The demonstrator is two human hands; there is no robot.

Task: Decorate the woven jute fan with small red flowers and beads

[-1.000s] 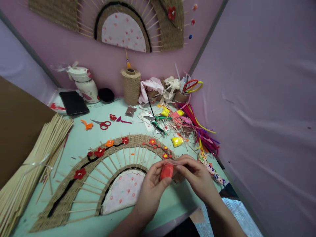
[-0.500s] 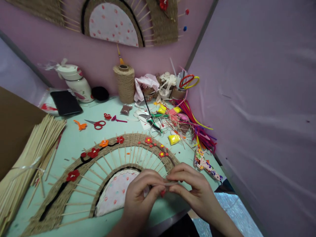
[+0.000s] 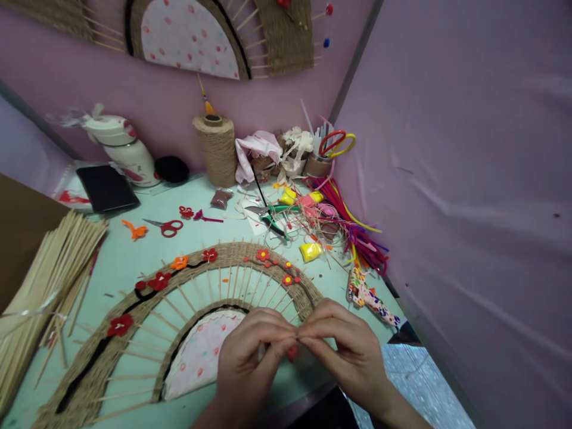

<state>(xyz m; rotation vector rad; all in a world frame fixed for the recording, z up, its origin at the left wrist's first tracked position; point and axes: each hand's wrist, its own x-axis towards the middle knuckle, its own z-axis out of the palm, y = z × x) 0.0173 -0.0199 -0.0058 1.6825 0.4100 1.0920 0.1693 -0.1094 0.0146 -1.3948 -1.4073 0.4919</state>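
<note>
My left hand [image 3: 252, 354] and my right hand [image 3: 351, 348] meet above the table's front edge, thumbs and fingers pinched with the tips touching. What they pinch is mostly hidden and too small to name. A small red piece [image 3: 292, 353] shows just below the fingertips; whether it is held or lies beneath, I cannot tell. Behind and left of my hands lies a woven twine fan [image 3: 241, 253] on thin sticks, with red and orange flowers and black and brown branch lines. Its half-round centre of dotted white cloth [image 3: 201, 351] is partly covered by my left hand.
A bundle of flat sticks [image 3: 40, 298] lies left. Red scissors [image 3: 171, 228], green-handled pliers [image 3: 272, 223], a yellow packet [image 3: 311, 251] and pipe cleaners [image 3: 364, 247] lie farther back. A patterned glue gun [image 3: 370, 298] is at right. A twine spool [image 3: 217, 152] and white bottle [image 3: 123, 149] stand behind.
My fingertips have come closer together, and the thin pale strip seen between them earlier is now almost out of sight. The whole view has shifted slightly.
</note>
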